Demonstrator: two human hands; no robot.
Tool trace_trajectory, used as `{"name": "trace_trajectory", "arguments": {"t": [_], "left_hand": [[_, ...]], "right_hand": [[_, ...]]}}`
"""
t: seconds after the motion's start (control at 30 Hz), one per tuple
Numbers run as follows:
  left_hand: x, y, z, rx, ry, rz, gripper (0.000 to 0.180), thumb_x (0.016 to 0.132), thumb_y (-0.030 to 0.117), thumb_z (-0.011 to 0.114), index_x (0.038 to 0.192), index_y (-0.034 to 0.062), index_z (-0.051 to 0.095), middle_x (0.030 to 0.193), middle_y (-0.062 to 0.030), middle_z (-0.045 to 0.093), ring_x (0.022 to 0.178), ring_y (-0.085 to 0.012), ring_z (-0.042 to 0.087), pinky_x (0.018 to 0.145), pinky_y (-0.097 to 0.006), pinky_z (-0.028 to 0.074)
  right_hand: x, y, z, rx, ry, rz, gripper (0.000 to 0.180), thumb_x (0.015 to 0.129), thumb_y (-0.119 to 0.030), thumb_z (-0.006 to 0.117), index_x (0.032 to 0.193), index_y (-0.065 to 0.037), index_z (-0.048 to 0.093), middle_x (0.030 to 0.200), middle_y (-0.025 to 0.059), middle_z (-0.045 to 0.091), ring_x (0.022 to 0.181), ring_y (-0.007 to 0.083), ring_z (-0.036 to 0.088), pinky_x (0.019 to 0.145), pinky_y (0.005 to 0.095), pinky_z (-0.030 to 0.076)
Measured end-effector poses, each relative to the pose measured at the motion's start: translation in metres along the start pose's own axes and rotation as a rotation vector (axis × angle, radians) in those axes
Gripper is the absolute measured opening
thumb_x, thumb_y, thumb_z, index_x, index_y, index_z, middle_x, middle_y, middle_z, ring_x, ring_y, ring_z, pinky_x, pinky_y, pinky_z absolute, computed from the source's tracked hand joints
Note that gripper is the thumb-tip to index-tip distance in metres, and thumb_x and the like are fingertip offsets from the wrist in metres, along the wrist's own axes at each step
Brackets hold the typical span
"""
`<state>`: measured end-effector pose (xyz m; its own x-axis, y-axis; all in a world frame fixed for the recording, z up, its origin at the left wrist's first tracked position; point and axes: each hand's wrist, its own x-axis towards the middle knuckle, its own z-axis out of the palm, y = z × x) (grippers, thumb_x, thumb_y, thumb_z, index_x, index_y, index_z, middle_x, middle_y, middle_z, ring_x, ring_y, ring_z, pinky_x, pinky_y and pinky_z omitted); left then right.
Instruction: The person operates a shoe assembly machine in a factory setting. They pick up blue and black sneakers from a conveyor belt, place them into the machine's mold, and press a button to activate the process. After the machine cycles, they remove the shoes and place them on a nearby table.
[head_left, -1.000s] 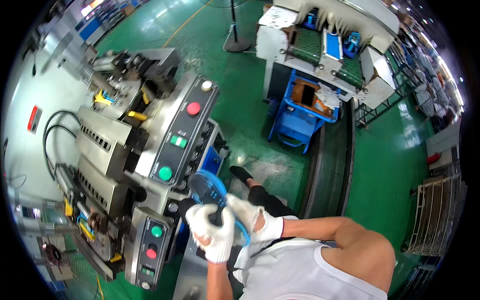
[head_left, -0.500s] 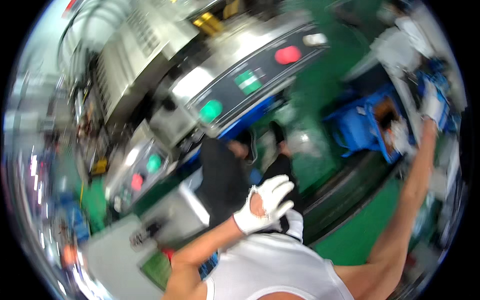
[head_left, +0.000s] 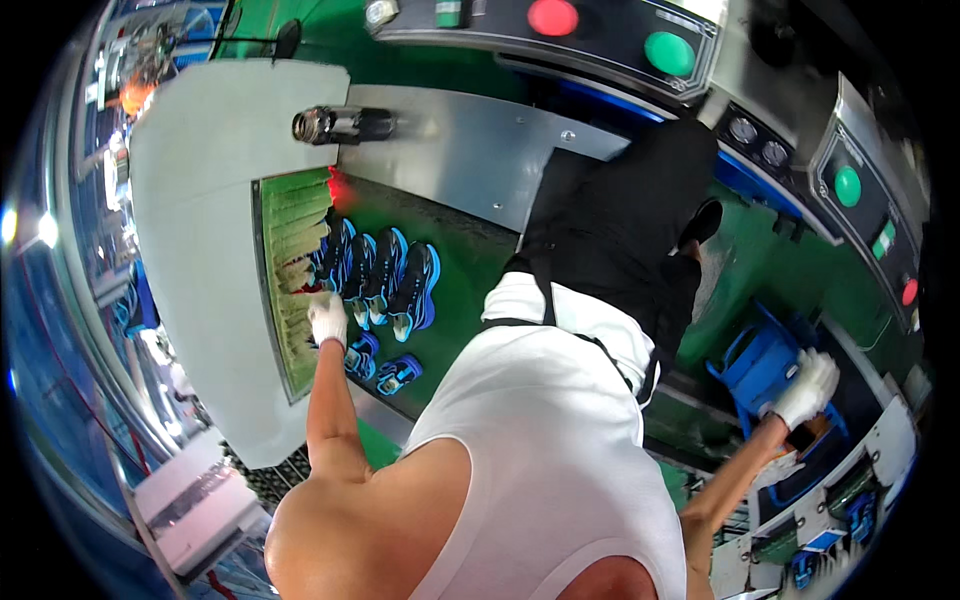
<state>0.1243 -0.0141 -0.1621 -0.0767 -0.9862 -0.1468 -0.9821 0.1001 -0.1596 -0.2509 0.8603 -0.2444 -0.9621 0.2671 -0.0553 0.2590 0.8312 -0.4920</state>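
My left hand [head_left: 328, 318], in a white glove, reaches in at the left beside a row of black-and-blue sports shoes [head_left: 385, 265]. Its fingers look curled; whether a shoe is in them is hidden. The shoes stand on a dark green conveyor belt [head_left: 470, 240], near a fringed green curtain [head_left: 290, 235] at a machine opening. Closer to me lie two smaller-looking blue-and-black shoes [head_left: 400, 373]. Off to the right, my gloved right hand [head_left: 808, 388] hangs over a blue plastic stool [head_left: 752, 362], fingers apart, with nothing visible in it.
A pale grey machine housing [head_left: 200, 250] surrounds the curtain. Control panels with a red button [head_left: 553, 16] and a green button [head_left: 847, 186] border the far side and right. More shoes [head_left: 860, 515] sit in a rack at the lower right.
My body has turned left, bringing the belt of shoes into view. My left hand has gone from my waist to the shoes. My right hand has left the blue item at the right.
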Motion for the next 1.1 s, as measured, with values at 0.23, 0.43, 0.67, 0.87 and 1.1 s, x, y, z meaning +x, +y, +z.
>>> {"name": "trace_trajectory", "arguments": {"t": [0.23,0.43,0.67,0.87,1.1], "left_hand": [[-0.071,-0.117,0.077,0.102,-0.272,-0.529,0.080,0.089,0.061,0.062,0.146,0.0066,0.051,0.156,-0.0193,0.045,0.134,-0.0409,0.055,0.106,-0.057,0.047],[-0.092,-0.204,0.140,-0.201,-0.244,-0.688,0.080,0.091,0.060,0.060,0.149,0.0051,0.048,0.146,-0.0241,0.049,0.129,-0.0438,0.057,0.105,-0.052,0.049],[-0.139,-0.140,0.132,-0.232,-0.108,-0.389,0.049,0.104,0.048,0.050,0.122,0.0037,0.063,0.124,-0.0223,0.056,0.114,-0.0425,0.060,0.092,-0.052,0.050],[-0.199,-0.025,0.107,-0.532,-0.142,-0.038,0.044,0.098,0.034,0.065,0.123,-0.0022,0.062,0.120,-0.0280,0.056,0.112,-0.0439,0.058,0.099,-0.049,0.047],[-0.184,0.056,0.048,-0.631,-0.122,0.230,0.028,0.095,0.021,0.064,0.109,-0.0031,0.067,0.111,-0.0212,0.063,0.109,-0.0395,0.060,0.098,-0.046,0.047]], "right_hand": [[-0.073,-0.438,0.091,0.859,-0.930,-0.557,0.044,0.105,-0.020,0.059,0.141,0.004,0.053,0.136,0.0235,0.061,0.111,0.0296,0.069,0.094,0.0414,0.059],[-0.148,-0.587,0.024,0.899,-1.495,-1.358,0.038,0.098,-0.018,0.064,0.130,0.001,0.059,0.126,0.0206,0.066,0.107,0.0302,0.070,0.092,0.0414,0.059],[-0.177,-0.608,0.024,0.785,-1.540,-1.451,0.032,0.090,-0.017,0.071,0.118,-0.002,0.066,0.115,0.0171,0.071,0.103,0.0309,0.072,0.089,0.0414,0.059],[-0.163,-0.585,0.032,0.657,-1.358,-1.262,0.027,0.083,-0.016,0.076,0.107,-0.005,0.072,0.105,0.0142,0.076,0.099,0.0316,0.074,0.087,0.0414,0.059],[-0.146,-0.532,0.088,0.486,-1.120,-1.115,0.045,0.080,-0.022,0.079,0.119,-0.001,0.068,0.115,0.0172,0.072,0.106,0.0353,0.070,0.091,0.0418,0.057]]}}
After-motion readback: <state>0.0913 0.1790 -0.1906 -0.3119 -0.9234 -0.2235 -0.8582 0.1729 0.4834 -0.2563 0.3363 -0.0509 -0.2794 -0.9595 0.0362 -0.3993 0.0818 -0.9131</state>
